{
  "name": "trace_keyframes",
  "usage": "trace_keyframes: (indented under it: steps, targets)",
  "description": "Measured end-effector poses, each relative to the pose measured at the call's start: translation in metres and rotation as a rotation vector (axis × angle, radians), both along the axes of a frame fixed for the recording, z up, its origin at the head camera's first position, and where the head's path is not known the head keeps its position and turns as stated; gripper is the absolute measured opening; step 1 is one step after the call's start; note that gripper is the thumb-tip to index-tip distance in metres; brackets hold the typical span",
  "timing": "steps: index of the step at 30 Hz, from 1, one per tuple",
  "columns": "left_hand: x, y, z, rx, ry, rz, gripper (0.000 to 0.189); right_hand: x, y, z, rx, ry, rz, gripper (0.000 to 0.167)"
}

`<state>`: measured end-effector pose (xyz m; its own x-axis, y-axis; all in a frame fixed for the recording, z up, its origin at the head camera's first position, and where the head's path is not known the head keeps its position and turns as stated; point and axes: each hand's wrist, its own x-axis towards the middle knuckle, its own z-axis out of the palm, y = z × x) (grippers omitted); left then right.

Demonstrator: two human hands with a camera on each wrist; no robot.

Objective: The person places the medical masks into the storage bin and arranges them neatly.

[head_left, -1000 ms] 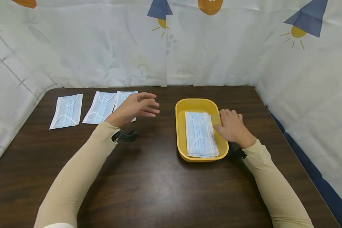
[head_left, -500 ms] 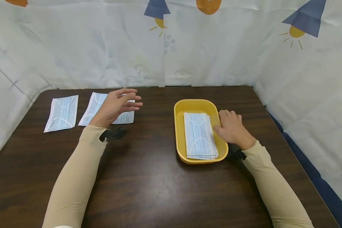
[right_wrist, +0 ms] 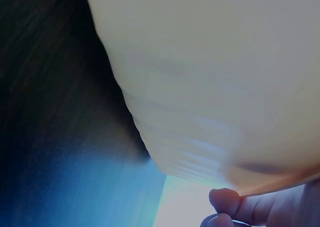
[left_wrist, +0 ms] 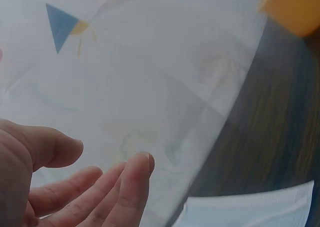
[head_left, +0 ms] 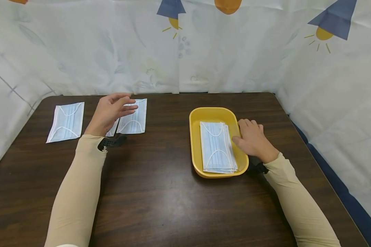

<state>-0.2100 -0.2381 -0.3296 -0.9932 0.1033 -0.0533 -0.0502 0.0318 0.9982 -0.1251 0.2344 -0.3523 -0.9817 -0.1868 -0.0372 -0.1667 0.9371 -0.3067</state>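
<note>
My left hand [head_left: 106,115] hovers over the middle one of the face masks at the back left, fingers loosely extended and holding nothing. It hides most of that middle mask [head_left: 112,130]. Just right of it lies another pale blue face mask [head_left: 135,121], and a third face mask [head_left: 65,122] lies apart on the left. In the left wrist view, thumb and fingers [left_wrist: 132,192] are parted, with a mask [left_wrist: 250,212] below. My right hand [head_left: 254,141] grips the right rim of a yellow plastic basin [head_left: 195,147]. Inside it sits a stack of face masks [head_left: 216,147].
The dark wooden table [head_left: 160,195] has its far edge against a white printed curtain [head_left: 120,51]. Dark blue fabric [head_left: 330,178] runs along the right side, below the table edge. A dark strap [head_left: 112,141] circles the left wrist.
My left hand has moved left, from beside the right mask to above the middle one, uncovering the right mask. My right hand has stayed on the basin rim.
</note>
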Motion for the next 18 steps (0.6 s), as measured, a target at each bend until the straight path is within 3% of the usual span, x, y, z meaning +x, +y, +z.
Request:
trace_keyframes:
  steps: [6, 13, 18]
  targets:
    - [-0.002, -0.018, -0.012, -0.066, -0.014, 0.050, 0.049, 0.001, -0.001, -0.001, 0.010, -0.004, 0.003, 0.034]
    - [-0.004, -0.031, -0.020, -0.273, -0.038, 0.091, 0.066, 0.000, -0.001, -0.001, 0.005, -0.002, 0.003, 0.032]
    - [-0.003, -0.037, -0.024, -0.331, -0.059, 0.117, 0.066, 0.000, -0.001, 0.000, 0.002, 0.005, 0.006, 0.034]
